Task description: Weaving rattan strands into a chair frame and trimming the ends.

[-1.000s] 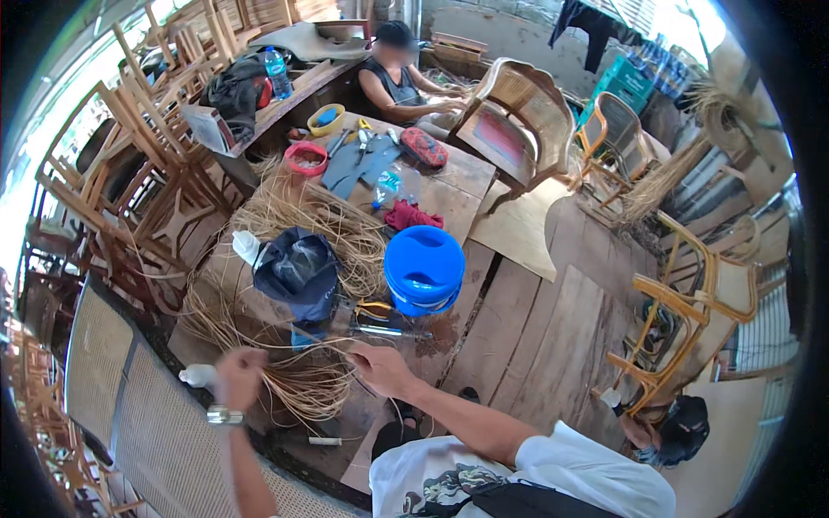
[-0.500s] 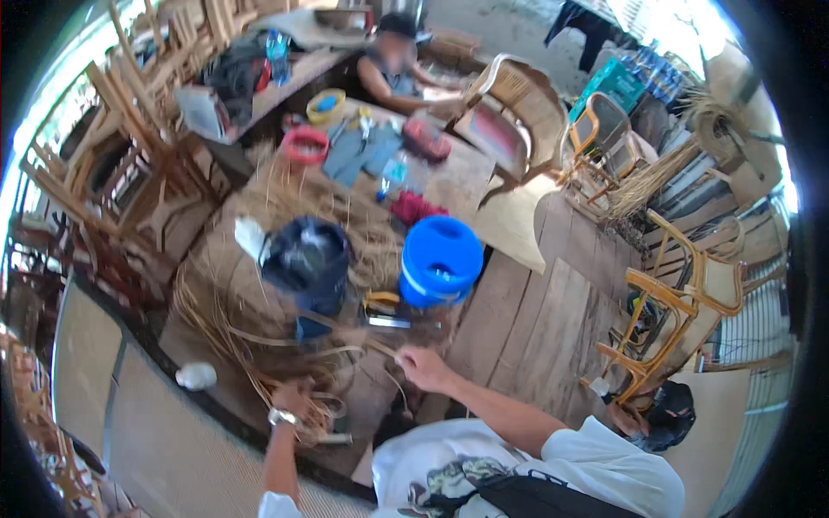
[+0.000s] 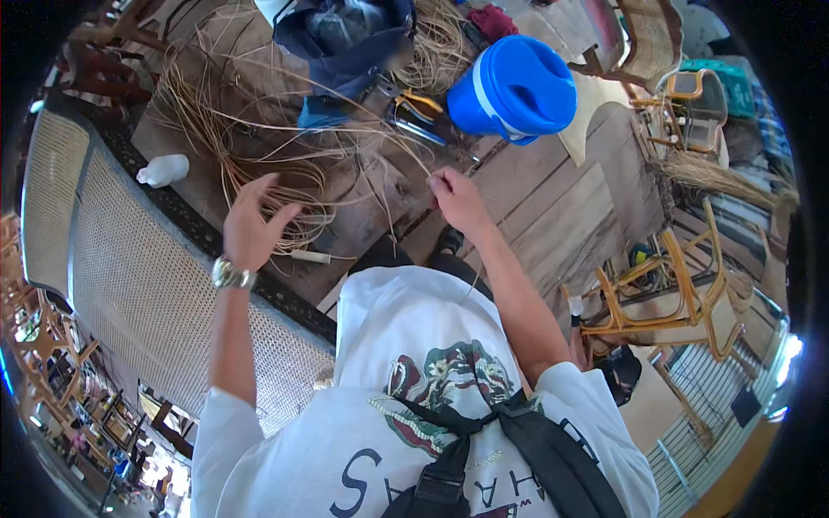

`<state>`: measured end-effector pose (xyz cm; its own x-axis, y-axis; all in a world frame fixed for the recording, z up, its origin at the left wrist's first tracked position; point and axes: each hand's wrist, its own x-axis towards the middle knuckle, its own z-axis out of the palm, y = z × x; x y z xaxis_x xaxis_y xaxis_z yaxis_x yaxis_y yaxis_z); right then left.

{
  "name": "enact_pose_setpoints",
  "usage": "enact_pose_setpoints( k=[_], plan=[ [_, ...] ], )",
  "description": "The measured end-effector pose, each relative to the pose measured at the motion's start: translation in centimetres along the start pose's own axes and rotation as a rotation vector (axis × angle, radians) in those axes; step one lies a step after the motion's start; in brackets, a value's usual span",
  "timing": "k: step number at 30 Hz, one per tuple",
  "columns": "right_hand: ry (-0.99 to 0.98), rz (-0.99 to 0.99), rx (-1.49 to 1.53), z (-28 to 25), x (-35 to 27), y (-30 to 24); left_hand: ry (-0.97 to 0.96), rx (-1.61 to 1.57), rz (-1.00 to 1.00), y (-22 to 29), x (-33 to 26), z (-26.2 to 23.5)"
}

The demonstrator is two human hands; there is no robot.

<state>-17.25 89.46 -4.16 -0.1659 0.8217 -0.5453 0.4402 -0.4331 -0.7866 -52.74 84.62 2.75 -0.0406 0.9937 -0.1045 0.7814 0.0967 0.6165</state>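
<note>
My right hand (image 3: 459,204) is closed in a pinch on a thin rattan strand (image 3: 406,142), which runs back to the left over the plank floor. My left hand (image 3: 251,226) hovers at the near end of a loose rattan bundle (image 3: 211,125), thumb and fingers apart, holding nothing I can see. Coiled strands (image 3: 304,226) lie just beside its fingertips. A short pale rod (image 3: 309,256) rests close to the coil. Below my left wrist, which wears a metal watch, stretches a framed woven cane panel (image 3: 155,250).
A white bottle (image 3: 164,170) lies beside the panel's dark edge. Ahead are a dark blue bag (image 3: 341,56), pliers (image 3: 416,107) with orange-yellow handles and a blue lidded jug (image 3: 518,88). Upturned rattan chair frame (image 3: 665,298) at right, with another person partly visible below it.
My view has tilted down, leaving the co-worker at the far table out of sight. My left hand has lifted off the coil and its fingers have spread. My right hand keeps its pinch.
</note>
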Motion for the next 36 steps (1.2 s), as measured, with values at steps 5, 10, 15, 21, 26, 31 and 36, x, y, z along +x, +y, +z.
enact_pose_setpoints(
  k=[5, 10, 15, 21, 26, 31, 36],
  plan=[
    [0.001, 0.05, 0.054, 0.3, 0.1, 0.2, -0.611, 0.255, -0.069, 1.4, 4.8, 12.2],
    [0.027, 0.012, 0.043, 0.7, -1.1, 0.9, -0.703, -0.048, -0.471, -1.1, 4.9, 21.0],
    [0.059, -0.059, 0.115, 1.5, -2.5, 1.4, -0.402, -0.136, -0.492, 0.2, 2.7, 24.0],
    [0.149, -0.182, -0.007, 2.3, -2.2, 0.4, -0.248, -0.186, -0.339, 1.9, 1.1, 19.5],
    [0.196, -0.259, 0.027, 2.8, -0.9, -0.4, 0.242, -0.177, -0.361, -0.3, -6.2, 11.8],
    [0.089, -0.204, 0.022, 3.2, -0.1, -1.6, -1.135, 0.463, -0.182, -1.9, -14.0, 5.1],
    [0.136, -0.187, 0.23, 3.8, 0.1, -4.3, -0.385, -0.181, -0.272, 3.2, -13.0, -4.3]
  ],
)
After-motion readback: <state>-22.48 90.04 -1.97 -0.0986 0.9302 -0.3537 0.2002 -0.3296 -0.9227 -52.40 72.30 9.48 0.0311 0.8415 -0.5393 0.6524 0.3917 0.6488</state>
